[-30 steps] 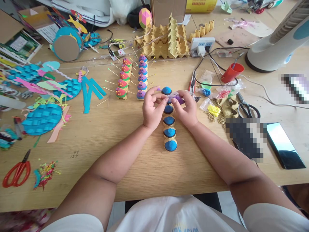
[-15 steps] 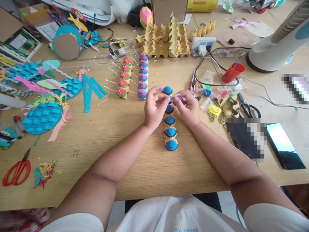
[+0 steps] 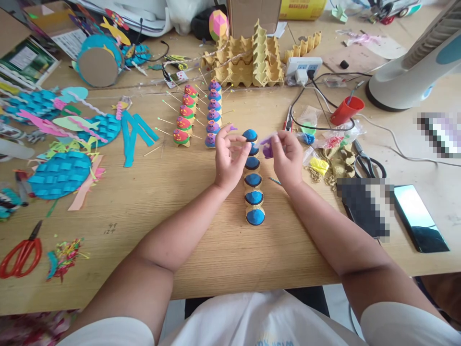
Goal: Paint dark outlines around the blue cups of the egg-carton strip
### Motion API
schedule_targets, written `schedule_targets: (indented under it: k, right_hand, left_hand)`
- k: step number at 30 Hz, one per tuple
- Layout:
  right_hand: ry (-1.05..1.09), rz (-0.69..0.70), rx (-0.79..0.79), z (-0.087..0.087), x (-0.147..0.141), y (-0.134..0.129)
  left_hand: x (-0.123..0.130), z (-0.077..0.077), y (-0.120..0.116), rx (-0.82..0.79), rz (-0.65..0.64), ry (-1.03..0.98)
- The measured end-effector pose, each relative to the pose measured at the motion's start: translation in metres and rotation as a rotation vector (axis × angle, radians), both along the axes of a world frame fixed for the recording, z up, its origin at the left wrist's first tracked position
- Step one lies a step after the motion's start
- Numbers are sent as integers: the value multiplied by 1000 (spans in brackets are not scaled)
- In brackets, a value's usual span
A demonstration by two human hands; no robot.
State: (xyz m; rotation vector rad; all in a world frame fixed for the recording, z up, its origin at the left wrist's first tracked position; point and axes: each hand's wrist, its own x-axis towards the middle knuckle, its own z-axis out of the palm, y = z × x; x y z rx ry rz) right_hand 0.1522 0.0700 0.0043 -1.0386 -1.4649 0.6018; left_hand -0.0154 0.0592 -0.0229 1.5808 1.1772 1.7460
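A row of egg-carton cups topped with blue clay (image 3: 254, 179) runs up the middle of the table, under and between my hands. My right hand (image 3: 288, 158) pinches a small clear bag with purple clay (image 3: 267, 149) inside, just right of the row. To the left, my left hand (image 3: 229, 161) is closed, thumb and forefinger together above the row's upper end. A small purple clay piece (image 3: 233, 128) shows at its other fingertips. Beyond it stand finished-looking rows: purple-faced cups (image 3: 213, 115) and red-and-green cups (image 3: 186, 112), with pins sticking out sideways.
Egg cartons (image 3: 241, 62) and a power strip (image 3: 303, 63) lie at the back. On the right are a red cup (image 3: 346, 110), bagged yellow clay (image 3: 319, 166), black scissors (image 3: 369, 163) and a phone (image 3: 421, 218). Blue woven paper (image 3: 61, 175) and red-handled scissors (image 3: 22, 254) lie left.
My right hand has moved right with the bag of purple clay, apart from my left hand. The small purple piece has shifted slightly left at my left fingertips. A thin blue stick shows beside my right wrist.
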Motion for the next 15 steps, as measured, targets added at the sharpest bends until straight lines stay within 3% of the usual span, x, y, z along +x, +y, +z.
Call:
schedule_targets:
  k: [2, 4, 7, 9, 12, 15]
  right_hand:
    - [-133, -89, -11, 10, 7, 2]
    - [-447, -141, -53, 26, 15, -1]
    - [-947, -82, -296, 56, 26, -12]
    - [-1158, 6, -426, 71, 33, -17]
    - [-1172, -110, -421, 76, 41, -16]
    - [-1107, -245, -321, 63, 44, -6]
  left_hand:
    - [-2, -3, 4, 21, 89, -13]
    - [-3, -6, 7, 37, 136, -39]
    - [-2, -9, 9, 58, 147, -55]
    - [0, -9, 9, 65, 142, -63]
    - [1, -10, 9, 63, 139, -79]
    - [2, -11, 10, 52, 145, -81]
